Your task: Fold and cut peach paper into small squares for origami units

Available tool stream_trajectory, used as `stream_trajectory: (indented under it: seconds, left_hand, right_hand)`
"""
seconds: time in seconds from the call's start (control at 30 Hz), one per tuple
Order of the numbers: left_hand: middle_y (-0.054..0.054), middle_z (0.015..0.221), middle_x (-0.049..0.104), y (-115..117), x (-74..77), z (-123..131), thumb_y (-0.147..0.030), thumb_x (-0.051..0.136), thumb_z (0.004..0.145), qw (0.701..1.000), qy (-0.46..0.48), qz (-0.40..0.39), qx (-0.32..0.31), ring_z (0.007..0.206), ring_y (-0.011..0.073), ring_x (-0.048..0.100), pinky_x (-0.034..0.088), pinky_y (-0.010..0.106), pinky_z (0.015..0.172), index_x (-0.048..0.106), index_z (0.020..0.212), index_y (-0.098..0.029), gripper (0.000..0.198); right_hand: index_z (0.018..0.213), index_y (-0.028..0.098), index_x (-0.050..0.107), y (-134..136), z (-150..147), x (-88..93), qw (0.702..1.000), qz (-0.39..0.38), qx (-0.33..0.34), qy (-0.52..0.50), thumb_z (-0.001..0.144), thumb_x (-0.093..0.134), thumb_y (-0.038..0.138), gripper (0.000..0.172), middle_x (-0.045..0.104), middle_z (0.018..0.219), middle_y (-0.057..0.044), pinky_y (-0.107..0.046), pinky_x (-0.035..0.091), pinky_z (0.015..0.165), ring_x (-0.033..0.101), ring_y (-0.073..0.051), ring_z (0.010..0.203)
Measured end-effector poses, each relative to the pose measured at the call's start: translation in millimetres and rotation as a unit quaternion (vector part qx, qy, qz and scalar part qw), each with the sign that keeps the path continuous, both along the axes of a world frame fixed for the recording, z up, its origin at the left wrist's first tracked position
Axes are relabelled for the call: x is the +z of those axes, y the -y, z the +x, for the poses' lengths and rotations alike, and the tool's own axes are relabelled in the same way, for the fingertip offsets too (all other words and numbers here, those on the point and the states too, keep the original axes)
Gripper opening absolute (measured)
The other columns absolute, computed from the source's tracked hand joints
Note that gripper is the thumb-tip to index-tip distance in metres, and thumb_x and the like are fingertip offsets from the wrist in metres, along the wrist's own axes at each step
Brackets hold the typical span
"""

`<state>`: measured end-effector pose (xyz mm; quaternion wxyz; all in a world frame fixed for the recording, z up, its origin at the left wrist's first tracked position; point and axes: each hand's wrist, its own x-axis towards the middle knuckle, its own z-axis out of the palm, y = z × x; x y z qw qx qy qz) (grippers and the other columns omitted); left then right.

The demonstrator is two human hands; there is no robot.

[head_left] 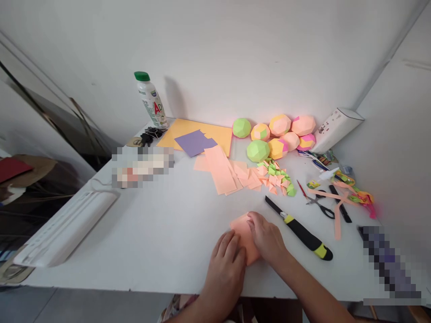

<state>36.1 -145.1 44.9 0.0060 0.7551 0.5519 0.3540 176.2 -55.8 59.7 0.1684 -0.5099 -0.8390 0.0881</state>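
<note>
A peach paper piece (pixel 245 233) lies near the table's front edge, between my two hands. My left hand (pixel 227 260) rests along its left side, fingers bent and close together over the edge. At the paper's upper right, my right hand (pixel 266 235) has its fingers pressed together on the paper. Beyond them are peach paper strips (pixel 220 172) and a heap of small folded peach and green pieces (pixel 274 177). A black and yellow utility knife (pixel 305 233) lies to the right of my right hand.
Several faceted paper balls (pixel 258 150) stand by the wall. Scissors (pixel 319 204) and scraps lie at right. A bottle (pixel 151 101), orange sheet (pixel 183 128) and purple sheet (pixel 193 142) are at the back; a white device (pixel 67 229) is at left.
</note>
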Motion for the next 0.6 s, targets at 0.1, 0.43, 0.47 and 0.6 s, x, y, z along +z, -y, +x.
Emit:
stream_trajectory:
  seconds: [0.1,0.43,0.47,0.6]
  left_hand:
    - [0.014,0.099,0.058,0,0.1,1,0.0,0.04,0.08,1.0,0.012,-0.019,0.001,0.107,0.0292,0.053,0.052,0.05,0.091,0.06,0.087,-0.011,0.023]
    - [0.021,0.118,0.054,0,0.1,-1,-0.011,0.043,0.09,0.999,0.018,-0.039,0.018,0.117,0.0334,0.05,0.053,0.05,0.09,0.056,0.107,-0.006,0.022]
    - [0.022,0.119,0.054,0,-0.4,-1,-0.012,0.043,0.09,0.999,0.015,-0.039,0.017,0.118,0.0334,0.05,0.053,0.05,0.09,0.056,0.108,-0.006,0.023]
    - [0.022,0.117,0.056,1,-2.9,0,-0.009,0.044,0.088,0.999,0.011,-0.033,0.021,0.119,0.035,0.05,0.053,0.05,0.09,0.057,0.106,-0.005,0.023]
  right_hand:
    - [0.105,0.017,0.055,5,5,7.9,1.0,0.0,-0.004,-0.021,0.095,0.038,0.026,0.021,0.07,0.084,-0.005,-0.026,0.049,0.059,0.067,-0.017,0.069]
    - [0.102,0.013,0.064,12,4,-0.3,0.994,0.093,0.064,0.018,0.089,0.037,0.007,0.031,0.062,0.077,-0.005,-0.021,0.039,0.047,0.058,-0.011,0.059]
    - [0.102,0.013,0.064,11,2,0.2,0.992,0.096,0.068,0.038,0.088,0.036,0.005,0.032,0.061,0.077,-0.005,-0.021,0.036,0.044,0.056,-0.011,0.057]
    - [0.102,0.014,0.063,8,-1,1.9,0.987,0.093,0.082,0.1,0.084,0.034,0.002,0.036,0.056,0.072,-0.002,-0.023,0.028,0.041,0.048,-0.01,0.048]
